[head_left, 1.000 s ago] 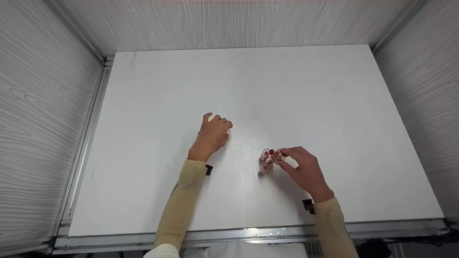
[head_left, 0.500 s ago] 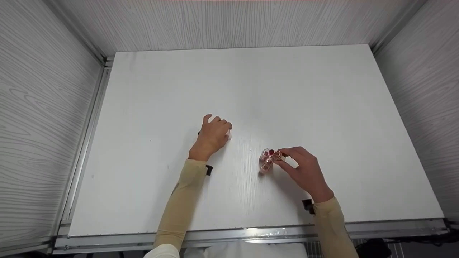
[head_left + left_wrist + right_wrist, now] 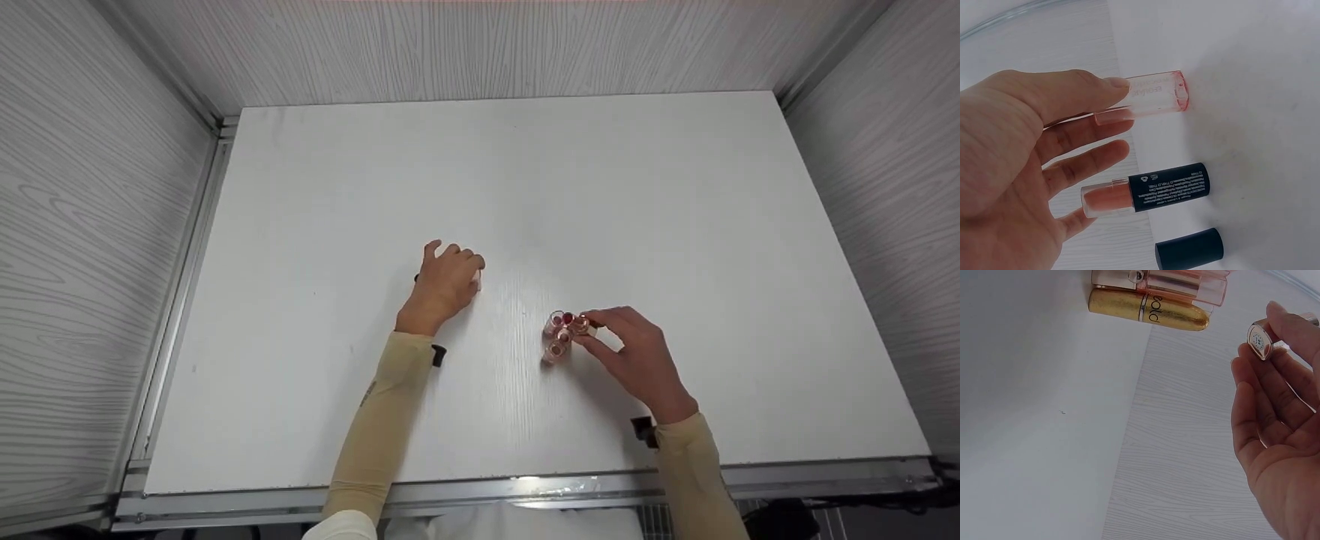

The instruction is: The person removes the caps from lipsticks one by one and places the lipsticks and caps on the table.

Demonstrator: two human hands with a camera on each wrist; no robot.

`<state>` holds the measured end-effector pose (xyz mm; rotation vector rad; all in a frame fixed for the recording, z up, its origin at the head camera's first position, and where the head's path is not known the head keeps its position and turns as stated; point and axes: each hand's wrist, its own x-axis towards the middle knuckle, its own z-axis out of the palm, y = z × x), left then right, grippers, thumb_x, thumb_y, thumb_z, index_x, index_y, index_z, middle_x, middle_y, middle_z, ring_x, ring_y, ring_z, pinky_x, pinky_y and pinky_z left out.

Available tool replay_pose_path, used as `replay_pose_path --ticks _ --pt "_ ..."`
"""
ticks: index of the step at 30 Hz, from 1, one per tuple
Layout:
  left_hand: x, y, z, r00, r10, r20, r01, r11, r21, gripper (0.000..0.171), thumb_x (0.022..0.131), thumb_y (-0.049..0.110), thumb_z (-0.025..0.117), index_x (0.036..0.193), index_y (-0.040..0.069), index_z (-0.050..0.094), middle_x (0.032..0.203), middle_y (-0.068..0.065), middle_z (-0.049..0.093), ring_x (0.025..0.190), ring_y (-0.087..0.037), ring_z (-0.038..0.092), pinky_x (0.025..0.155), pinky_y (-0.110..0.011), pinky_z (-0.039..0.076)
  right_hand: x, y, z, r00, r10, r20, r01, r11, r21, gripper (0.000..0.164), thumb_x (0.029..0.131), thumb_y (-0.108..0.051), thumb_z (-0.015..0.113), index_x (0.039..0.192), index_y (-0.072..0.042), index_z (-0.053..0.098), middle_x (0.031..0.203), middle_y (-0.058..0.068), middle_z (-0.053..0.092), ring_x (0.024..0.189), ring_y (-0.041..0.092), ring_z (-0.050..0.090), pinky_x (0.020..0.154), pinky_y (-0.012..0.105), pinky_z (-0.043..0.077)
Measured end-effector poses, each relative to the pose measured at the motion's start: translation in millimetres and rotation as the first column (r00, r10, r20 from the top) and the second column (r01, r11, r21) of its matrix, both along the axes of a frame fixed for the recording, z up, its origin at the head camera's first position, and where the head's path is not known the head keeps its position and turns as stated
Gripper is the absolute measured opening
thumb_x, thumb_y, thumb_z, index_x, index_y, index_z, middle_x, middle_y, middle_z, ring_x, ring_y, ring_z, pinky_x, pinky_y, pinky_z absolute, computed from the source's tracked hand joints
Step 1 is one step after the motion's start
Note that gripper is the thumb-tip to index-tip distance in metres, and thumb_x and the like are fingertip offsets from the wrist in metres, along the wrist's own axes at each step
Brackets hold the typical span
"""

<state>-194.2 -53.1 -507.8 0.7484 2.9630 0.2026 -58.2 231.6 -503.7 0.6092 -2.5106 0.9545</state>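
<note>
The clear tube (image 3: pixel 1158 93) is see-through, with a reddish rim at its far end, faint pink lettering too blurred to read, and a pinkish part beside the fingers. It is pinched between thumb and forefinger of the left hand (image 3: pixel 445 281), the other fingers apart and loosely bent; it is over the left-middle part of the white table (image 3: pixel 315 195). Just beside that hand are two black things: a black tube (image 3: pixel 1170 187) with small white print and a coral stick (image 3: pixel 1107 198) under a clear cap, and a plain black cylinder (image 3: pixel 1190 249), cut by the view's edge.

The right hand (image 3: pixel 645 352) pinches one shiny metallic tube (image 3: pixel 1260 342) by thumb and fingertips, its remaining fingers half curled. The tube is tilted, showing a round sticker on its end, at the near side of a tight group of tubes right of the table's middle. About five tops show there from the head. The right wrist view shows one gold tube (image 3: pixel 1174 314) with black lettering, beside pink see-through tubes (image 3: pixel 1210 288) whose number I cannot tell
</note>
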Motion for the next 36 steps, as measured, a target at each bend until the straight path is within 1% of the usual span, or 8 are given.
replay_pose_path --ticks 4,11,16,20,24,28,32,36 --pt "0.4 -0.3 0.5 1.000 0.000 0.005 0.000 1.000 0.003 0.026 0.097 0.016 0.067 0.122 0.017 0.069 0.120 -0.001 0.072 0.119 -0.022 0.060 0.119 -0.054 0.028 -0.3 -0.6 1.0 1.000 -0.002 -0.001 0.002 1.000 -0.005 0.036 0.078 -0.011 0.086 0.112 -0.008 0.074 0.101 0.001 0.074 0.095 0.016 0.068 0.087 0.017 0.050" --pt "0.1 -2.4 -0.5 1.000 -0.002 0.015 0.002 1.000 0.012 0.028 0.099 0.013 0.062 0.126 0.016 0.066 0.120 -0.003 0.072 0.119 -0.024 0.061 0.118 -0.055 0.029 -0.7 -1.5 -0.1 1.000 -0.011 -0.003 0.012 1.000 0.014 0.036 0.079 -0.014 0.086 0.112 -0.009 0.074 0.101 0.000 0.074 0.094 0.015 0.068 0.084 0.024 0.054" --pt "0.6 -5.2 -0.3 0.999 -0.002 0.033 0.002 1.000 0.000 0.039 0.095 0.015 0.069 0.133 0.015 0.062 0.127 -0.005 0.069 0.123 -0.025 0.059 0.118 -0.055 0.029 -0.6 -1.0 -1.5 1.000 -0.019 -0.005 0.019 1.000 0.009 0.038 0.076 -0.011 0.088 0.112 -0.009 0.074 0.100 0.000 0.073 0.094 0.014 0.068 0.085 0.022 0.053" --pt "2.9 -7.6 3.6 1.000 0.001 0.028 -0.002 1.000 0.024 0.044 0.093 0.016 0.071 0.136 0.016 0.060 0.130 -0.005 0.067 0.124 -0.025 0.058 0.118 -0.055 0.029 -0.2 -0.6 -1.3 1.000 -0.020 -0.007 0.020 1.000 -0.002 0.038 0.076 -0.011 0.088 0.111 -0.009 0.074 0.100 0.000 0.073 0.094 0.014 0.068 0.086 0.019 0.052" --pt "6.1 -8.6 10.9 1.000 -0.006 0.002 0.006 0.998 0.067 0.044 0.094 0.018 0.071 0.136 0.015 0.060 0.129 -0.004 0.067 0.124 -0.025 0.057 0.118 -0.052 0.030 0.2 -0.8 -0.2 1.000 -0.018 -0.004 0.018 1.000 -0.009 0.035 0.078 -0.013 0.087 0.111 -0.009 0.074 0.101 0.000 0.074 0.094 0.015 0.068 0.087 0.016 0.050" --pt "10.1 -7.3 19.1 0.999 -0.024 -0.031 0.028 0.992 0.124 0.044 0.093 0.019 0.072 0.135 0.015 0.061 0.128 -0.004 0.067 0.125 -0.025 0.057 0.116 -0.048 0.033 0.5 -1.7 -0.3 1.000 -0.014 0.000 0.014 1.000 -0.007 0.036 0.077 -0.012 0.087 0.111 -0.009 0.074 0.100 0.000 0.074 0.094 0.015 0.068 0.088 0.015 0.049" --pt "15.7 -4.8 28.2 0.995 -0.054 -0.088 0.070 0.981 0.182 0.042 0.091 0.018 0.074 0.132 0.013 0.063 0.125 -0.006 0.068 0.123 -0.026 0.058 0.114 -0.046 0.037 0.5 -2.2 0.1 1.000 -0.008 -0.008 0.008 1.000 0.006 0.037 0.076 -0.011 0.088 0.111 -0.008 0.074 0.100 0.001 0.074 0.094 0.015 0.068 0.085 0.020 0.052" --pt "23.1 -2.0 39.1 0.983 -0.101 -0.154 0.136 0.961 0.240 0.040 0.091 0.017 0.075 0.128 0.011 0.065 0.121 -0.006 0.068 0.120 -0.026 0.059 0.110 -0.045 0.041 0.2 -1.1 0.8 1.000 -0.006 -0.016 0.006 1.000 0.018 0.037 0.078 -0.013 0.086 0.113 -0.007 0.073 0.101 0.002 0.074 0.095 0.015 0.068 0.084 0.027 0.055"
